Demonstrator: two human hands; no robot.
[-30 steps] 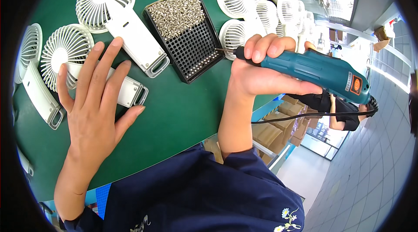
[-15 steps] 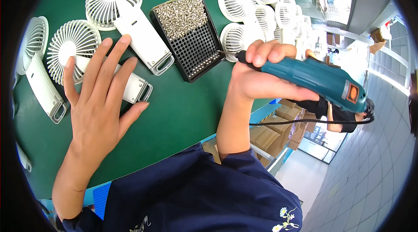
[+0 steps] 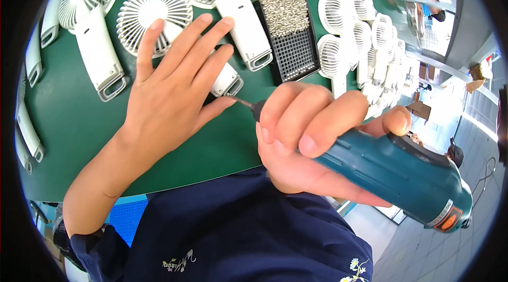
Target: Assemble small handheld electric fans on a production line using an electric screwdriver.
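Right-hand grip (image 3: 307, 139) clamped on a teal screwdriver (image 3: 386, 171), fingers curled over its front part, the person holds the tool slanting across the view with its back end toward the lower right. Its thin bit (image 3: 242, 101) points up and left, the tip right at the looped end of a white hand fan (image 3: 226, 80) that lies on the green counter (image 3: 222, 147); whether the tip touches the fan cannot be told. Left-hand grip (image 3: 164, 97) is spread flat over that same fan, fingers apart, covering much of its handle, with the thumb tip just beside the bit. Up and to the right of the left fingers lies a second fan (image 3: 243, 28), its handle slanting toward a black tray (image 3: 295, 57). Loose silver screws (image 3: 286, 15) fill the far part of the tray, and rows of small holes show in the nearer part. On the left hand's other side lies a third fan (image 3: 98, 49), with more fan handles near the left rim. Beyond the tray, many white fans (image 3: 365, 38) stand crowded together. Below the counter's edge shows the person's dark blue shirt (image 3: 227, 224), embroidered with flowers. Farther off, at the upper right, is another person (image 3: 431, 4).
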